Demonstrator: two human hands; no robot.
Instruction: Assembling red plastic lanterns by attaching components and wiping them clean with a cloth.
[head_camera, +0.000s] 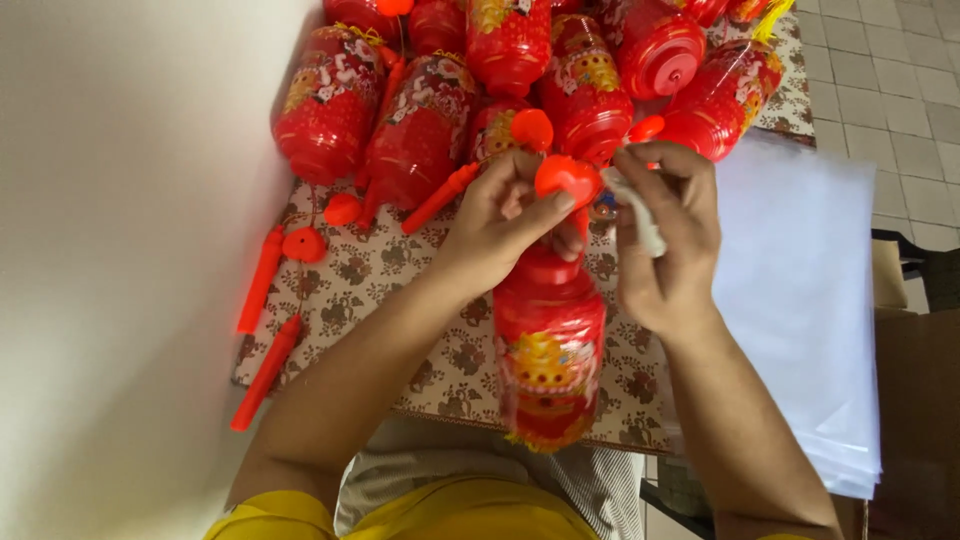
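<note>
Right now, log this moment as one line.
left hand: pinches orange cap | right hand: holds small white piece | red plastic lantern: upright between hands | table: lantern pile

A red plastic barrel-shaped lantern (548, 350) with gold flower print hangs upright near the counter's near edge. Above its top sits a small orange-red plastic cap (567, 178). Just right of the cap is a small white piece (640, 220).

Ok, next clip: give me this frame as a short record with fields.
view: head camera, looking down
left hand: pinches red cap
right hand: holds small white piece
lantern: red, below both hands, top toward them
pile: more red lanterns, behind the hands
sticks: red, lying at left
table: floral cloth
paper: white stack at right
</note>
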